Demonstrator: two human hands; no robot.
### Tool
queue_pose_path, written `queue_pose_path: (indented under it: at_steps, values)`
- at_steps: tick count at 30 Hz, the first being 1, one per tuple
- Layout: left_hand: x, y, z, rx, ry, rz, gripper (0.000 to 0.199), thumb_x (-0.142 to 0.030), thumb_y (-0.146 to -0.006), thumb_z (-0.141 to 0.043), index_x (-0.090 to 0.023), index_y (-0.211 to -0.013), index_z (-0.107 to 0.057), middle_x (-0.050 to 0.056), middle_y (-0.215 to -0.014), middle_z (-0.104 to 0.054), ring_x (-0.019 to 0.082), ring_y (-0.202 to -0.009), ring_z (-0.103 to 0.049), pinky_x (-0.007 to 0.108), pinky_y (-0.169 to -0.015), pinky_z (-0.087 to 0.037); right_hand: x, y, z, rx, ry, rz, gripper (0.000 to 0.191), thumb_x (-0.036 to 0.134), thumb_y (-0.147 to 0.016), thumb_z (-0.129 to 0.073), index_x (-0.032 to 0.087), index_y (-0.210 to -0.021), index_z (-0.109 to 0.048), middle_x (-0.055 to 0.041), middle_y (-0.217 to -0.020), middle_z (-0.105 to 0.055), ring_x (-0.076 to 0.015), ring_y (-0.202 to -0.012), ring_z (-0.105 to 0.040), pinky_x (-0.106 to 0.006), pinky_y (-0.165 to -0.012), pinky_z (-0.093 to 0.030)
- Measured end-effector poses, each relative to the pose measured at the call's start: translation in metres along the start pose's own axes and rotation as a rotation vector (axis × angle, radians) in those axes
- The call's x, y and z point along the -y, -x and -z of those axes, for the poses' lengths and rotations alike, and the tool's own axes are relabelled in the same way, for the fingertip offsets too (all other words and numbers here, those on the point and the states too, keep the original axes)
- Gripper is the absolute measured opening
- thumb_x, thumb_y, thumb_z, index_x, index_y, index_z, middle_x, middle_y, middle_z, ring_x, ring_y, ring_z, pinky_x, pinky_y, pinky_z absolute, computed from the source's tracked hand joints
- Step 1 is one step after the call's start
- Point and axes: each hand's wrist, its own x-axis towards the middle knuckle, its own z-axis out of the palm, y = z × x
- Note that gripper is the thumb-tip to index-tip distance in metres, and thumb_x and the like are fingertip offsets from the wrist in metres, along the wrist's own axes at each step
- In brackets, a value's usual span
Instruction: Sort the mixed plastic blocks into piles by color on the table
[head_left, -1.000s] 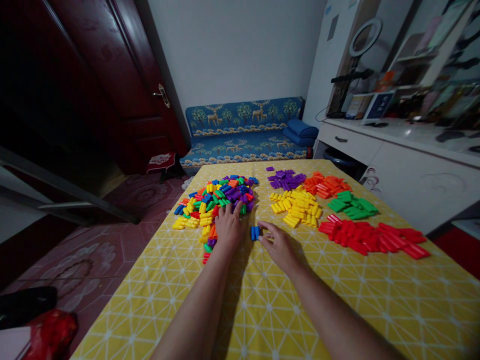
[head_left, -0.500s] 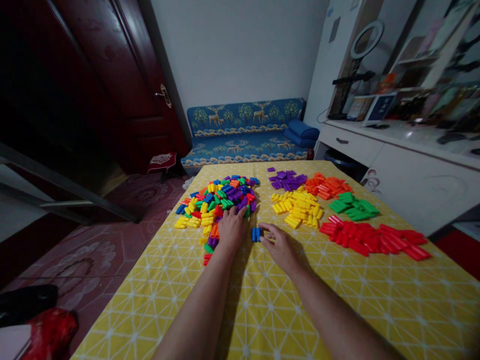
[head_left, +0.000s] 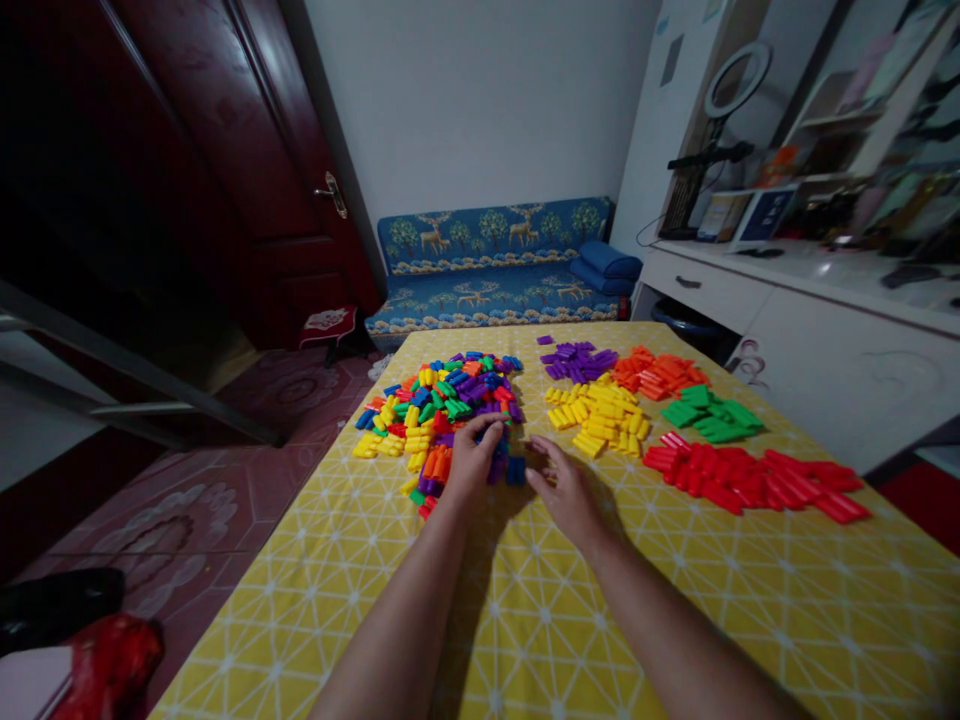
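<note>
A mixed heap of coloured plastic building blocks (head_left: 420, 415) lies on the left half of the table, each block like short tubes joined side by side. My left hand (head_left: 471, 455) is at the heap's near right edge, fingers curled and thumb close to the index finger; what is between them is hidden. Blue and purple blocks show just beside its fingers. A blue block (head_left: 515, 471) lies on the cloth between my hands. My right hand (head_left: 562, 490) is just right of that block, its fingers apart and nothing in them.
Single-colour piles lie to the right: purple blocks (head_left: 576, 362), yellow blocks (head_left: 604, 415), orange blocks (head_left: 660, 373), green blocks (head_left: 712, 413) and red blocks (head_left: 750, 475). A yellow patterned cloth (head_left: 540, 620) covers the table. Beyond stand a blue sofa (head_left: 487, 285) and a white cabinet (head_left: 840, 370).
My left hand has drawn back slightly from the heap and its fingers have curled. Blue and purple blocks now lie beside the single blue block. My right hand has moved slightly off that block.
</note>
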Motion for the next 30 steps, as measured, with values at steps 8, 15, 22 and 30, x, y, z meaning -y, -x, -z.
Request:
queue_pose_path:
  at_steps: [8,15,22,30]
  values:
    - [0.006,0.011,-0.019,-0.078,0.536,0.236,0.041,-0.042,-0.073,-0.072,-0.017,-0.105,-0.067,0.004,-0.085,-0.069,0.014,-0.069,-0.062,0.023,-0.059,-0.049,0.015,0.007,0.006,0.015,0.131,0.178,0.048,0.025,-0.086,-0.060,0.030,-0.133,-0.052,-0.0043,-0.131,-0.063,-0.0218,-0.118,-0.060,-0.037,-0.092,-0.054]
    - [0.018,0.017,-0.029,-0.224,0.455,0.095,0.042,-0.048,-0.084,-0.063,-0.021,-0.115,-0.065,0.007,-0.114,-0.068,0.019,-0.097,-0.063,0.029,-0.082,-0.050,0.009,0.007,0.000,0.071,0.026,0.205,0.040,0.029,-0.091,-0.057,0.029,-0.131,-0.054,-0.0069,-0.127,-0.060,-0.0195,-0.103,-0.064,-0.034,-0.085,-0.056]
    - [0.018,0.020,-0.027,-0.232,0.236,0.005,0.036,-0.045,-0.091,-0.055,-0.022,-0.117,-0.063,0.007,-0.121,-0.065,0.022,-0.109,-0.060,0.033,-0.095,-0.047,0.012,0.009,-0.004,0.076,-0.008,0.281,0.023,0.025,-0.085,-0.062,0.023,-0.108,-0.063,-0.0096,-0.127,-0.056,-0.0215,-0.117,-0.057,-0.034,-0.092,-0.053]
    - [0.015,0.010,-0.003,-0.263,-0.397,-0.350,0.025,-0.022,-0.093,-0.046,-0.022,-0.103,-0.068,0.008,-0.118,-0.061,0.024,-0.117,-0.052,0.040,-0.105,-0.040,-0.002,0.002,0.000,-0.269,0.156,0.083,0.015,0.028,-0.084,-0.059,0.021,-0.098,-0.060,-0.0052,-0.091,-0.068,-0.0192,-0.082,-0.065,-0.032,-0.076,-0.053]
